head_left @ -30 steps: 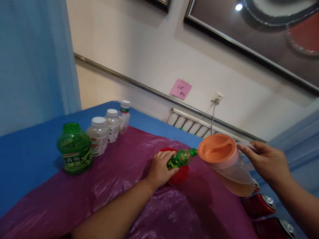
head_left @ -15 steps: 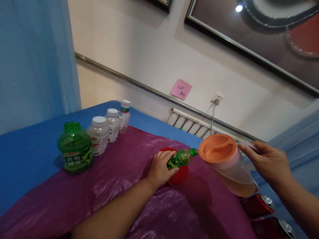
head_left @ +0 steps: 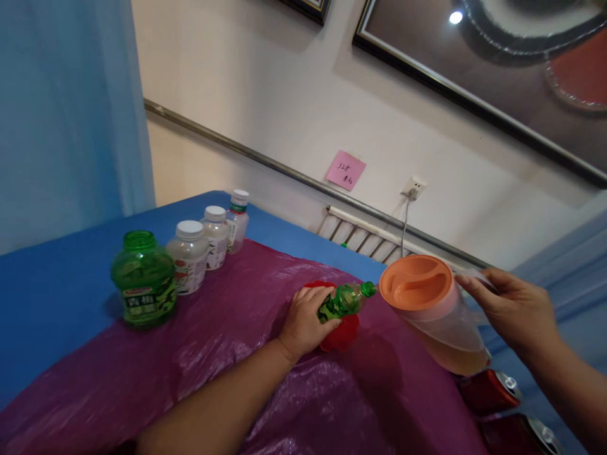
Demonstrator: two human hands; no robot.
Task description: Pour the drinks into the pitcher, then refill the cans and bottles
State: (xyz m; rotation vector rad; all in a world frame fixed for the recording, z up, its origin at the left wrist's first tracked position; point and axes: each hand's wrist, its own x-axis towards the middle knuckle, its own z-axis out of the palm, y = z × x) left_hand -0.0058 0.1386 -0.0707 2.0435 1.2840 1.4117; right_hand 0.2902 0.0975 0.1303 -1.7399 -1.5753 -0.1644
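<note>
My left hand [head_left: 306, 322] is wrapped round a small plastic bottle [head_left: 348, 299] with a green label and a green neck, tilted to the right. Beneath the bottle lies a red, scallop-edged dish [head_left: 342, 335], partly hidden by my hand. My right hand [head_left: 519, 309] grips the pale handle of a clear pitcher [head_left: 450, 344] with an orange lid [head_left: 417, 282]. The pitcher is tipped left, its lid edge close to the bottle's mouth; whether they touch I cannot tell. Yellowish liquid shows in the pitcher's lower part.
A wide green jar [head_left: 145, 281] without a lid, two white-capped jars [head_left: 190, 262] and a slim capped bottle [head_left: 238, 221] stand at the left. Red cans [head_left: 493, 390] are at the lower right. Purple plastic sheet [head_left: 222, 328] covers part of the blue table [head_left: 61, 284].
Almost nothing differs. The pitcher and my right hand have shifted very slightly to the right; my left hand and the bottle stay in place.
</note>
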